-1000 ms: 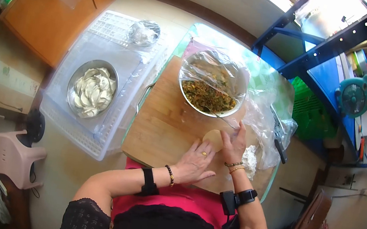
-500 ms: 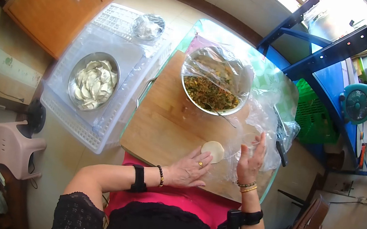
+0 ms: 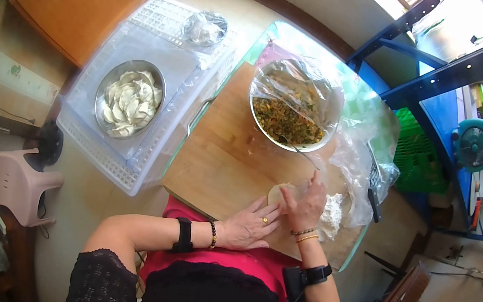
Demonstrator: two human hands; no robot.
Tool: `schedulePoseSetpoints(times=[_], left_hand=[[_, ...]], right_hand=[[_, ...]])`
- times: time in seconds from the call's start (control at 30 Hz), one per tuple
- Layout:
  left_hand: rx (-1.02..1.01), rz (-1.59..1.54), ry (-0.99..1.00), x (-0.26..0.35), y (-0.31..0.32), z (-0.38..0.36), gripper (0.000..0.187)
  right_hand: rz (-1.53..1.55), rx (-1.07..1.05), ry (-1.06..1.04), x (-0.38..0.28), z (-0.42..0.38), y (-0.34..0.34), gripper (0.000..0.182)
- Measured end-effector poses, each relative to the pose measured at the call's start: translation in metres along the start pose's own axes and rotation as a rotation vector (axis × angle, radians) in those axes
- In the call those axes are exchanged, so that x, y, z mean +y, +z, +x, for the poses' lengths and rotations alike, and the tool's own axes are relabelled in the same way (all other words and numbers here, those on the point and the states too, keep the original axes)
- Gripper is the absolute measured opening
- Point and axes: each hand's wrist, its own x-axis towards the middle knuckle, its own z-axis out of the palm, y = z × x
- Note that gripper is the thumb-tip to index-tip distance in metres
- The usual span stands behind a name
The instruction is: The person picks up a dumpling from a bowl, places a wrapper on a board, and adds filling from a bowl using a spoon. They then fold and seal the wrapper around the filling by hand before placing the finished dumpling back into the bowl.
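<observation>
A round dough wrapper (image 3: 276, 194) lies on the wooden board (image 3: 215, 159), partly covered by my right hand. My left hand (image 3: 250, 224) rests flat at the board's front edge, its fingertips beside the wrapper. Over the wrapper's right side is my right hand (image 3: 304, 208), with the index finger stretched forward and the thumb apart toward the left. Its other fingers are partly hidden. Right of that hand is a heap of white flour (image 3: 332, 215). Beyond the hands stands a bowl (image 3: 274, 142) of chopped filling (image 3: 287, 120), half covered with plastic film, a spoon handle (image 3: 308, 159) sticking out.
Left, a metal bowl (image 3: 98, 102) of folded dumplings (image 3: 131, 102) sits on a white plastic crate (image 3: 98, 161), with a small film-covered bowl (image 3: 204, 29) behind. A crumpled plastic bag (image 3: 354, 159) and a black-handled utensil (image 3: 374, 203) lie at the table's right.
My right hand has moved left from the plastic bag to over the wrapper. The bag has shifted back, and the flour heap shows. My left hand stays about where it was.
</observation>
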Motion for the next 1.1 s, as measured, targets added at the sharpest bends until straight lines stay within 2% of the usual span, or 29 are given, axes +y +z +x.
schedulePoseSetpoints(times=[0.07, 0.13, 0.2, 0.23, 0.3, 0.33, 0.4, 0.47, 0.53, 0.57, 0.6, 0.67, 0.7, 0.77, 0.83, 0.9, 0.97, 1.0, 1.03, 1.07, 1.1], left_hand=[[0.014, 0.015, 0.006, -0.002, 0.001, 0.001, 0.06], [0.059, -0.002, -0.013, -0.001, 0.003, 0.002, 0.061], [0.102, -0.01, -0.041, 0.001, 0.006, -0.001, 0.062], [0.134, -0.022, -0.056, 0.002, 0.006, -0.002, 0.062], [0.096, 0.002, -0.052, 0.003, 0.003, -0.003, 0.062], [0.057, 0.028, -0.045, 0.003, 0.002, -0.004, 0.061], [0.018, -0.002, -0.054, 0.0, 0.007, -0.011, 0.062], [-0.02, -0.029, -0.066, -0.002, 0.01, -0.014, 0.062], [0.028, 0.044, -0.055, -0.001, 0.004, -0.014, 0.063], [-0.011, 0.092, -0.045, -0.001, 0.002, -0.013, 0.063], [0.0, 0.1, -0.041, -0.001, 0.001, -0.011, 0.063], [0.041, 0.088, -0.048, -0.001, 0.003, -0.01, 0.062], [0.049, 0.091, -0.053, 0.0, 0.001, -0.009, 0.062], [0.094, 0.043, -0.14, 0.003, -0.002, -0.008, 0.061], [0.099, 0.067, -0.131, 0.004, -0.01, -0.009, 0.06], [0.098, 0.088, -0.118, 0.003, -0.009, -0.012, 0.059], [-0.042, 0.118, -0.141, 0.0, 0.0, -0.018, 0.06], [-0.05, 0.116, -0.141, -0.002, 0.001, -0.021, 0.06], [0.013, 0.118, -0.123, -0.005, 0.0, -0.023, 0.061], [0.07, 0.119, -0.101, -0.004, -0.001, -0.024, 0.061], [0.066, 0.122, -0.09, -0.003, -0.002, -0.023, 0.061]], right_hand=[[0.145, 0.101, 0.067, 0.018, 0.009, 0.005, 0.082], [0.155, 0.128, 0.083, 0.023, 0.012, 0.002, 0.081], [0.326, -0.024, 0.232, 0.022, 0.008, -0.007, 0.076], [0.325, -0.03, 0.229, 0.016, 0.002, -0.009, 0.076], [0.216, 0.041, -0.122, -0.004, -0.009, -0.008, 0.072], [0.217, 0.04, -0.118, -0.018, -0.013, -0.008, 0.072], [-0.001, -0.082, -0.22, -0.041, -0.019, -0.007, 0.072], [-0.042, -0.014, -0.215, -0.035, -0.01, 0.006, 0.073], [0.07, -0.034, -0.005, -0.02, 0.004, 0.008, 0.08], [0.074, 0.072, -0.044, -0.009, 0.013, 0.01, 0.079], [0.069, 0.082, -0.053, 0.0, 0.018, 0.012, 0.079], [0.275, 0.043, 0.178, 0.015, 0.023, 0.016, 0.083], [0.268, 0.042, 0.2, 0.015, 0.025, 0.012, 0.081], [0.31, -0.014, 0.165, 0.011, 0.019, 0.004, 0.08], [0.349, -0.065, 0.144, -0.006, 0.008, -0.009, 0.079], [0.14, -0.044, -0.188, -0.033, -0.005, -0.011, 0.077], [0.06, -0.043, -0.191, -0.039, -0.012, 0.002, 0.076], [-0.024, -0.042, -0.199, -0.038, -0.015, 0.01, 0.075], [-0.026, -0.001, -0.09, -0.032, -0.01, 0.019, 0.079], [-0.022, 0.001, -0.081, -0.024, -0.007, 0.02, 0.079], [0.055, -0.01, -0.001, -0.022, 0.006, 0.014, 0.081]])
